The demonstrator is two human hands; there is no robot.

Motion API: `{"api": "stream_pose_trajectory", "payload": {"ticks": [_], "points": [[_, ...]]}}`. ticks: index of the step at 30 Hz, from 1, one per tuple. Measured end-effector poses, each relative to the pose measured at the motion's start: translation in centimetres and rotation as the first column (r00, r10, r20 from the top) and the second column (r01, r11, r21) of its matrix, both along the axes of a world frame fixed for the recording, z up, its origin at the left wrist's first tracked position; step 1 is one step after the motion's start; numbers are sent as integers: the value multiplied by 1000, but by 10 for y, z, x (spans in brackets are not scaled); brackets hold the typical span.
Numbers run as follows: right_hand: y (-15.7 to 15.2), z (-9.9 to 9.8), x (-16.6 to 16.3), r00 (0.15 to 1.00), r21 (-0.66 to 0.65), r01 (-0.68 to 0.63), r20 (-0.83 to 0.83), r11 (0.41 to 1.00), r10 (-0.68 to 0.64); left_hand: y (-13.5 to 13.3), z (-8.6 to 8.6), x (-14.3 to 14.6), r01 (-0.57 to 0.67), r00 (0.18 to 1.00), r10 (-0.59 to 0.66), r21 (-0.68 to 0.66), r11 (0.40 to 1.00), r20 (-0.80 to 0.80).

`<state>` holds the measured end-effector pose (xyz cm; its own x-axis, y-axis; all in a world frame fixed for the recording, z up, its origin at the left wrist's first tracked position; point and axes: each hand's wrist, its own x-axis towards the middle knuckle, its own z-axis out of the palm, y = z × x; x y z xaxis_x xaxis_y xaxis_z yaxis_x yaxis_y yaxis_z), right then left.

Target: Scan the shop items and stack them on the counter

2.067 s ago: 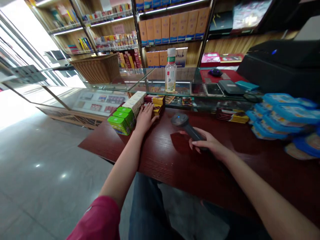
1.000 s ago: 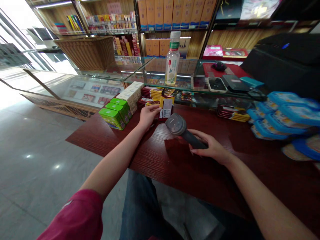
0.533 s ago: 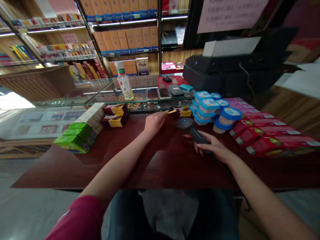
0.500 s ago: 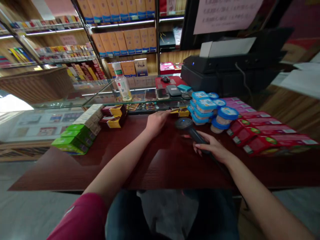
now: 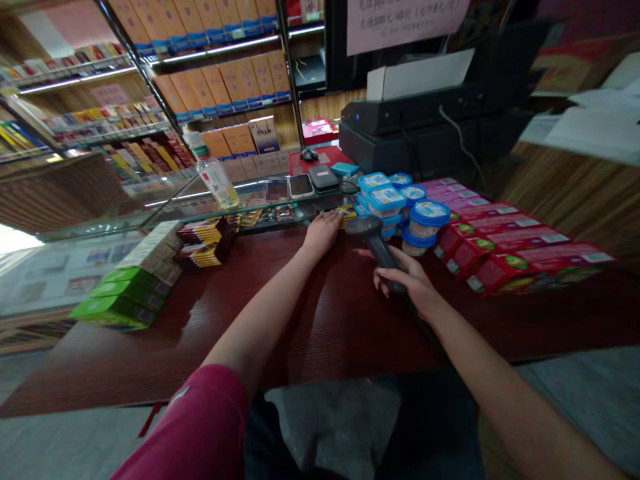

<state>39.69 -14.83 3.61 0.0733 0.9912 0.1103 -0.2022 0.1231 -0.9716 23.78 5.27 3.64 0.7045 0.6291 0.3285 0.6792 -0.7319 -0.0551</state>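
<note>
My right hand (image 5: 409, 277) is wrapped round the handle of a dark handheld barcode scanner (image 5: 381, 255), its head tilted up and away from me. My left hand (image 5: 321, 235) reaches to the back of the dark red wooden counter (image 5: 240, 320). Its fingers are stretched out over small yellow-and-brown packets (image 5: 349, 217), partly covering them; no grip on a packet shows. Just behind the scanner head stand stacked blue-lidded tubs (image 5: 383, 200). To the left lies a pile of brown-and-yellow packets (image 5: 206, 243).
Red boxes (image 5: 515, 260) line the counter's right side. Green boxes (image 5: 123, 300) and pale boxes (image 5: 157, 250) stand at the left. A bottle (image 5: 216, 177), a phone (image 5: 301, 186) and a glass case (image 5: 173, 203) lie beyond, beside black machines (image 5: 400, 140).
The camera view has shifted, so the counter goods appear farther left. My left hand has moved rightward over the yellow packets. The scanner stays in my right hand.
</note>
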Motion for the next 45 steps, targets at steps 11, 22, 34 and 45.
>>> {"api": "stream_pose_trajectory", "payload": {"ticks": [11, 22, 34, 45], "points": [[21, 9, -73, 966, -56, -236, -120, 970, 228, -54, -5, -236, -331, 942, 305, 226, 916, 141], [72, 6, -174, 841, -100, -540, -68, 835, 536, -54, -1, -322, -579, 764, 526, 38, 815, 373], [67, 6, -169, 780, -150, -615, 25, 774, 625, -57, 5, -295, -380, 418, 352, -190, 905, 838], [65, 0, -169, 734, -169, -638, 162, 751, 660, -56, -8, -274, 214, -106, 679, -650, 729, 727]]}}
